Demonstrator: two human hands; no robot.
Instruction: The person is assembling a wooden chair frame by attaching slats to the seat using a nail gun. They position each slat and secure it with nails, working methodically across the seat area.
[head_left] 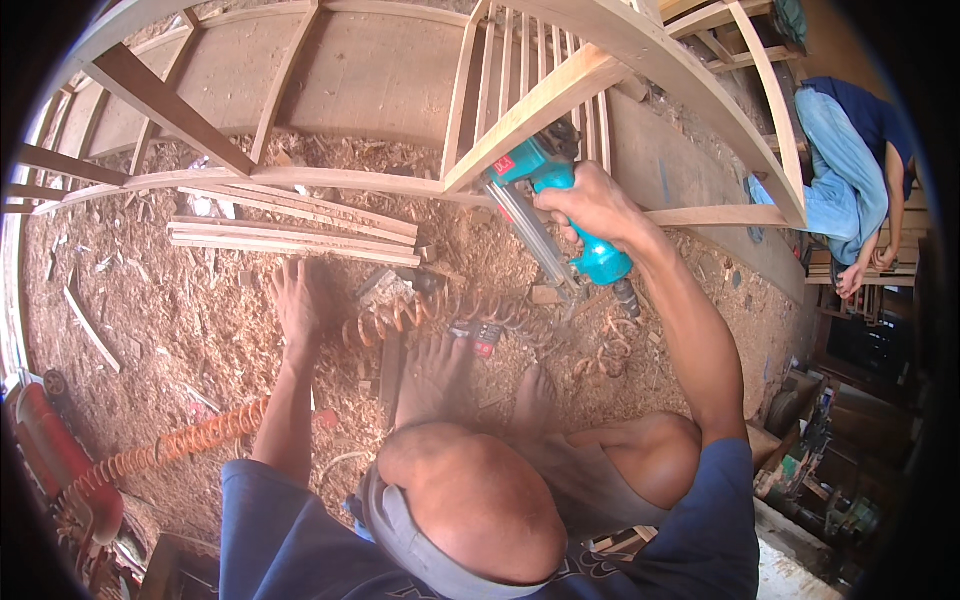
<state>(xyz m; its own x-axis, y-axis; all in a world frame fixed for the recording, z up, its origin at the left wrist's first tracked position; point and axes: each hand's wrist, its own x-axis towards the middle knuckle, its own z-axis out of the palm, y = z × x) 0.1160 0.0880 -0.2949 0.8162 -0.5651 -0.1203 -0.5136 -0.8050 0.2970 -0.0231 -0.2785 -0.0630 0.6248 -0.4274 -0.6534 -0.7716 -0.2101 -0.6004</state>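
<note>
Nail gun [552,178], head view: held up off the shavings-strewn floor [170,340], by the near lower corner of the pale wooden frame [550,105]. Your right hand [600,210] has its grip wrapped round the teal handle. Your left hand [297,310] appears empty, fingers spread, beside the near edge of the loose slats [300,235]; contact with them cannot be told. Nose partly hidden behind the beam; contact unconfirmed.

Technique, my judgement: seat the nose square and firm on the wood before pressing the trigger; leave your left hand well out of the nail's line. Watch the orange coiled hose [410,315] near your bare feet for snags.

Markings: red label [503,165] with pale lettering on the tool's head, wording not copied. Red-and-dark printed piece [487,345] by your foot, print too small to read.
</note>
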